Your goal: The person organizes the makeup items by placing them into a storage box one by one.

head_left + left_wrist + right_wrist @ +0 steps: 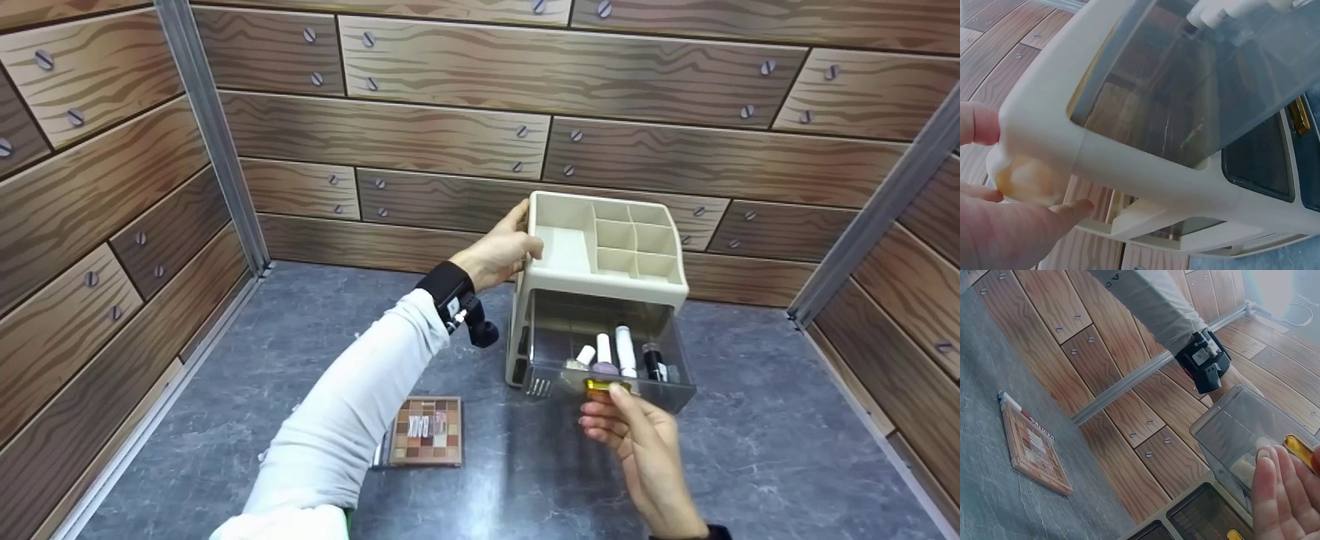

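Note:
A cream makeup organizer with divided top compartments stands right of centre. My left hand grips its upper left edge, with the thumb over the rim; the left wrist view shows the fingers about that corner. Out from its front juts the clear smoky top drawer. The gold handle on that drawer is pinched between the thumb and fingers of my right hand. Inside the drawer are a white tube, a black bottle and white-capped bottles, one purple.
An eyeshadow palette lies on the grey marbled surface, left of the organizer, partly beside my left sleeve. A slim white and red stick lies along it. Lower dark drawers sit beneath the pulled-out one. Wood-patterned walls enclose the area.

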Motion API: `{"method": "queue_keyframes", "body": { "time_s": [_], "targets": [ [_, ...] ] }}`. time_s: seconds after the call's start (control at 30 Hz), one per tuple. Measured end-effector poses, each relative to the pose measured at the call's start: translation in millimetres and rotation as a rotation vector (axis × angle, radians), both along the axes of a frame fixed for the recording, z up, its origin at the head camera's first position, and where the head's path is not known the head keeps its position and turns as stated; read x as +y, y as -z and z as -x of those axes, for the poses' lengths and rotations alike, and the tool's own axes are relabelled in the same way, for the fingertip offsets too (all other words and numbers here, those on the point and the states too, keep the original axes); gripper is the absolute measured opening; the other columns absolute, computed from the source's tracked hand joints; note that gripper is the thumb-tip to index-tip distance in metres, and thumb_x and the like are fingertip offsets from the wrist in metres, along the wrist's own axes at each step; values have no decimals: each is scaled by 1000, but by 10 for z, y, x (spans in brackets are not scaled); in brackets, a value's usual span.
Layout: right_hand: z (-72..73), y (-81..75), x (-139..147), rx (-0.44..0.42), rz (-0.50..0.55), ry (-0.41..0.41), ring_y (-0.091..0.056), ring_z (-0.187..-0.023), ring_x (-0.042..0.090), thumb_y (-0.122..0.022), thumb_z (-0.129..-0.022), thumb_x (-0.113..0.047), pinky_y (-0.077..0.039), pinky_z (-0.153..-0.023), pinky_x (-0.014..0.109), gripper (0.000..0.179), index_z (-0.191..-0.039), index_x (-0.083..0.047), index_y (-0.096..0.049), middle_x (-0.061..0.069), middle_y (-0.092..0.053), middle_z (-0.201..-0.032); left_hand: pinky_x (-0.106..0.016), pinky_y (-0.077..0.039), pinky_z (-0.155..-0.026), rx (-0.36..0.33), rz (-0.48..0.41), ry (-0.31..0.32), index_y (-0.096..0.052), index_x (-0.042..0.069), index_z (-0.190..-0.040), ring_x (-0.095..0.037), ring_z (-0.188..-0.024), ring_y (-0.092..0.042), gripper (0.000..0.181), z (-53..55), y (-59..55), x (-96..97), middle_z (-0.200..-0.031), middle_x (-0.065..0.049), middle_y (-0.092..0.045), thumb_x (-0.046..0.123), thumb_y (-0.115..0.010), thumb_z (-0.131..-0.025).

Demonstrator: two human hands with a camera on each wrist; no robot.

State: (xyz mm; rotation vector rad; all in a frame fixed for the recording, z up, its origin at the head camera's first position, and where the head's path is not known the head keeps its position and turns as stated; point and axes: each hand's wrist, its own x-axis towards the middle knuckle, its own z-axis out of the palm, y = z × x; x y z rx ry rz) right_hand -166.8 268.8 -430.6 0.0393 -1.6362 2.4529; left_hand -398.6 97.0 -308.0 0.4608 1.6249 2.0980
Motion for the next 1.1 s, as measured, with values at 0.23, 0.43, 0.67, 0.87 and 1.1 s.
{"method": "queue_keyframes", "body": {
  "time_s": [0.23,0.43,0.67,0.87,1.1],
  "targets": [
    [-23,-13,21,-24,17,19,-76,-72,15,-51,-110,-12,-64,-67,25,32,-94,-6,-78,8,-78,-83,-45,-50,-104,10,-24,33,5,22,-169,-38,-135,-45,111,-30,24,66,-171,-16,-20,-26,-36,-78],
    [-9,-60,0,-44,31,31,-75,-71,14,-52,-110,-13,-64,-66,24,31,-93,-6,-77,8,-78,-81,-45,-49,-106,27,-23,28,6,19,-169,-37,-137,-43,110,-30,23,64,-173,-14,-14,-25,-36,-78],
    [20,-101,-40,-57,33,31,-76,-70,14,-52,-110,-12,-64,-66,23,32,-91,-4,-76,8,-77,-80,-49,-48,-113,-17,-45,60,7,23,-169,-36,-133,-48,107,-24,25,-38,-169,-21,-23,-25,-35,-84],
    [52,-130,-62,-66,59,59,-75,-69,14,-52,-109,-11,-64,-66,24,31,-91,-5,-76,8,-77,-79,-51,-48,-114,-22,-22,94,8,26,-169,-36,-133,-51,104,-35,-11,-64,-163,-27,-31,-23,-35,-87],
    [124,-147,-48,-71,74,67,-76,-69,15,-54,-109,-12,-64,-66,24,29,-91,-5,-76,9,-78,-79,-49,-48,-114,-32,-24,106,6,27,-169,-36,-137,-48,103,-38,29,-63,-164,-25,-30,-23,-36,-89]
  ]
}}
